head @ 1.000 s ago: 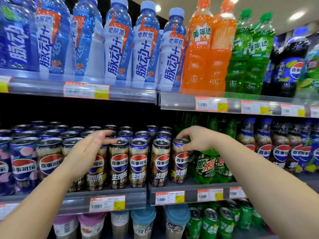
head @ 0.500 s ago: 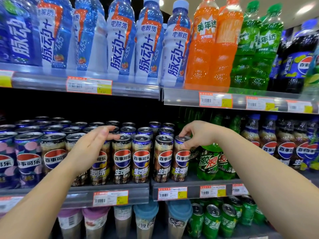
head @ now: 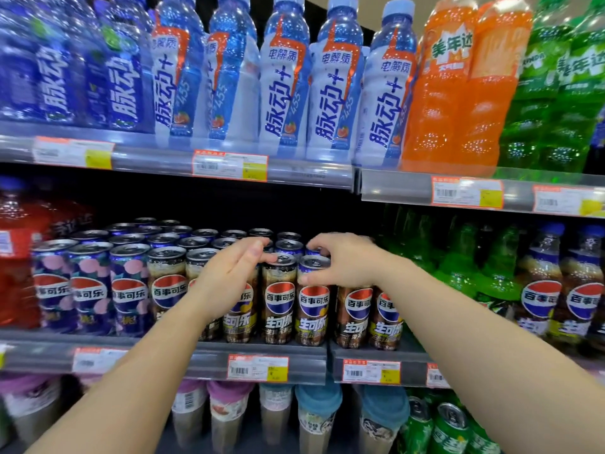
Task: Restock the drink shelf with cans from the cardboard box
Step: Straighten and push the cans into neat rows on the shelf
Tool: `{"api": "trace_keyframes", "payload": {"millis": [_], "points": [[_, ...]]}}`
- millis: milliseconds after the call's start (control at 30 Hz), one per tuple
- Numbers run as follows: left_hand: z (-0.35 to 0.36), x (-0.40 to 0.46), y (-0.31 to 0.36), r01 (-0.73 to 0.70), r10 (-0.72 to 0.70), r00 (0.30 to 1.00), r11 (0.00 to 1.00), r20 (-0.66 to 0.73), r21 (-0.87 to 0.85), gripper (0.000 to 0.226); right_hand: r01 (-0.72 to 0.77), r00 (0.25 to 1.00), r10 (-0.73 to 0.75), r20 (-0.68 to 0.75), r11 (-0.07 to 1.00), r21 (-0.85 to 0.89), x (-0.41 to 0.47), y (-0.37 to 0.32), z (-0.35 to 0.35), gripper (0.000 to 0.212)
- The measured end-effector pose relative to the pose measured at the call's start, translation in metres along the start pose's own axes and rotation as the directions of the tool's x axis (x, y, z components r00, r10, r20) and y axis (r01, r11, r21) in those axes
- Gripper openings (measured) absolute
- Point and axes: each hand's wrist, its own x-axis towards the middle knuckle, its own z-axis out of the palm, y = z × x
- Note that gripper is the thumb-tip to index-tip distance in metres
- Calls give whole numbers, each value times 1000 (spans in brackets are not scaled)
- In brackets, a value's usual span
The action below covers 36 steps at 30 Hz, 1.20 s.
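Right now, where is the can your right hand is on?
In the head view, the can stands in the front row of the middle shelf, just right of centre, beside the left hand. The right hand grips its top.

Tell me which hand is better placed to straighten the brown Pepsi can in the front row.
Right, probably. The right hand already grips the top of that brown Pepsi can, while the left hand rests with straight fingers at the neighbouring can.

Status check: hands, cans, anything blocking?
Right hand gripping top of a front-row can. Left hand open, fingers at the next can. Row full, upright on the shelf. No box in view, nothing blocking.
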Motion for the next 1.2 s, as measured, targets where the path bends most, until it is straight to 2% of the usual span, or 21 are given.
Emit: {"api": "trace_keyframes", "payload": {"millis": [100, 367, 467, 567, 633, 700, 767, 800, 867, 933, 1033, 1200], "points": [[-2, 0, 0, 5, -5, 1000, 1000, 10, 15, 69, -56, 998, 62, 31, 987, -154, 12, -9, 8, 75], [-3, 1, -1, -6, 6, 1000, 1000, 10, 9, 75, -25, 999, 30, 39, 992, -124, 13, -3, 6, 71], [-5, 0, 0, 28, -26, 999, 999, 44, -44, 68, -46, 996, 55, 63, 989, -139, 14, -6, 4, 77], [-9, -1, 4, 41, -30, 997, 988, 73, -151, 67, -19, 1000, 19, 2, 984, -176, 18, -20, 6, 89], [-13, -1, 7, 33, -22, 998, 980, 56, -197, 59, 17, 999, -22, -27, 987, -163, 23, -35, 10, 88], [-20, -3, 12, 29, -22, 999, 981, 40, -192, 42, 33, 999, -33, 3, 988, -149, 28, -47, 14, 84], [-30, -3, 15, 10, -9, 1000, 998, 24, -59, 32, 30, 1000, -29, 10, 987, -155, 31, -49, 15, 79], [-36, -2, 13, -25, 25, 1000, 996, 2, 85, 37, 29, 1000, -29, 4, 989, -146, 32, -47, 15, 77], [-46, 1, 4, -97, 111, 994, 922, -15, 374, 59, 40, 999, -40, 0, 993, -111, 33, -41, 14, 73], [-54, 4, -7, -108, 113, 993, 840, 24, 531, 91, 52, 999, -52, -2, 996, -79, 33, -38, 13, 72], [-61, 2, -19, -76, 58, 997, 811, 49, 580, 114, 40, 999, -40, -2, 998, -45, 34, -38, 14, 69], [-73, -8, -34, -9, 23, 1000, 799, -16, 601, 122, 47, 998, -50, -26, 995, -87, 41, -58, 12, 82]]}}
